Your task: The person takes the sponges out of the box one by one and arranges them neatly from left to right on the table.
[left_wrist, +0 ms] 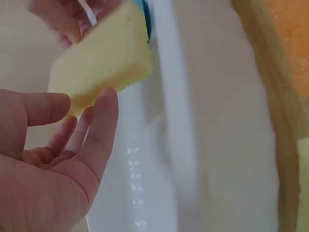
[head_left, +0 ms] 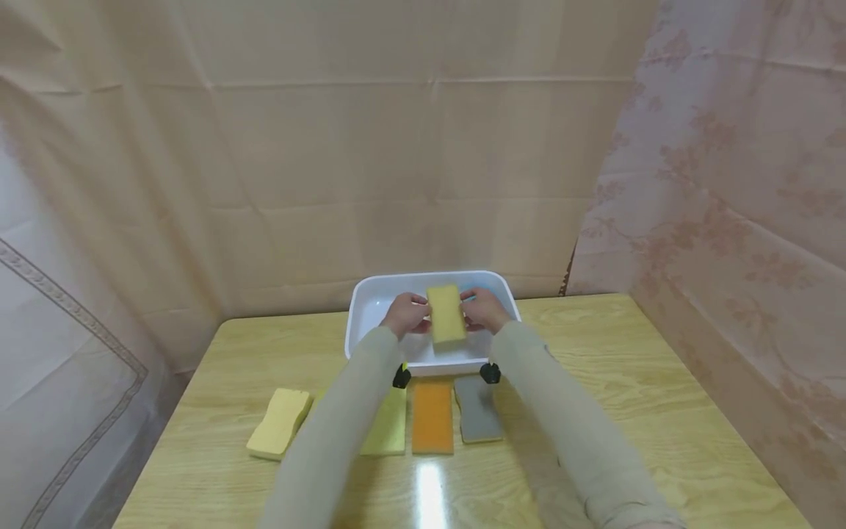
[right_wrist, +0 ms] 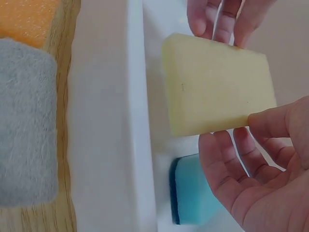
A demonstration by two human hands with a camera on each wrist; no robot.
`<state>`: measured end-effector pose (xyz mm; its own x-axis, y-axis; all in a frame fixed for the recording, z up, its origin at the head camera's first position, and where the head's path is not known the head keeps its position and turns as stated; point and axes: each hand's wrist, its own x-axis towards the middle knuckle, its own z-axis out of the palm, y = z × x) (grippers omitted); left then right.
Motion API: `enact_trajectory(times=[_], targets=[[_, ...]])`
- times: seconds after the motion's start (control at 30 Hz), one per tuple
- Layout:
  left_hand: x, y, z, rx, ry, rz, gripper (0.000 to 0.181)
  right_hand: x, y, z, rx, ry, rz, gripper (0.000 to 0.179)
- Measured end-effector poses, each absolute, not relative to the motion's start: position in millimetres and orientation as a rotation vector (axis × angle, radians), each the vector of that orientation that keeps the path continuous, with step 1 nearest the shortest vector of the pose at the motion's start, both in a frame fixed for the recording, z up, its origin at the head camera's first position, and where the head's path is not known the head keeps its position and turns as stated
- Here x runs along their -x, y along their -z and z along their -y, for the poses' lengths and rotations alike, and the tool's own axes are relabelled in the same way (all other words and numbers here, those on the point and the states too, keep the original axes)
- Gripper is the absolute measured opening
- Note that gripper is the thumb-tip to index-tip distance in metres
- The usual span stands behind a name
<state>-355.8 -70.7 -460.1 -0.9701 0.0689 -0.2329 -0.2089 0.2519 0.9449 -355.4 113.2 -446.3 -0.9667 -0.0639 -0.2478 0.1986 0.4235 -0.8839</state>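
Observation:
A pale yellow sponge [head_left: 446,312] is held up over a white tray [head_left: 360,316], its broad face tilted toward the head camera. My left hand [head_left: 406,314] pinches one long edge between thumb and fingers. From the opposite edge, my right hand [head_left: 485,310] grips the same sponge, thumb on the near face and fingers behind. In the right wrist view, a light blue sponge [right_wrist: 195,188] with a dark teal layer sits inside the tray, below the right hand and partly covered by it.
On the wooden table [head_left: 595,367], in front of the tray, lie a yellow wavy-sided sponge [head_left: 280,425], a yellow-green pad [head_left: 390,426] partly behind the left sleeve, an orange pad [head_left: 432,419] and a grey sponge [head_left: 478,410]. A beige curtain [head_left: 396,147] hangs behind the tray.

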Motion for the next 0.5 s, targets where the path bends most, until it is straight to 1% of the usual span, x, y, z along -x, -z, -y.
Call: enact_trajectory(times=[0.13, 0.3, 0.5], targets=[[344, 458, 73, 0.086, -1.788, -2.288, 0.036, 353, 445, -115, -0.085, 1.580, -2.417, 0.043], [329, 450, 72, 0.038, -1.769, -2.330, 0.046, 351, 445, -116, -0.098, 1.609, -2.391, 0.039], [323, 445, 73, 0.011, -1.795, -2.379, 0.049, 348, 442, -115, -0.067, 1.693, -2.348, 0.035]])
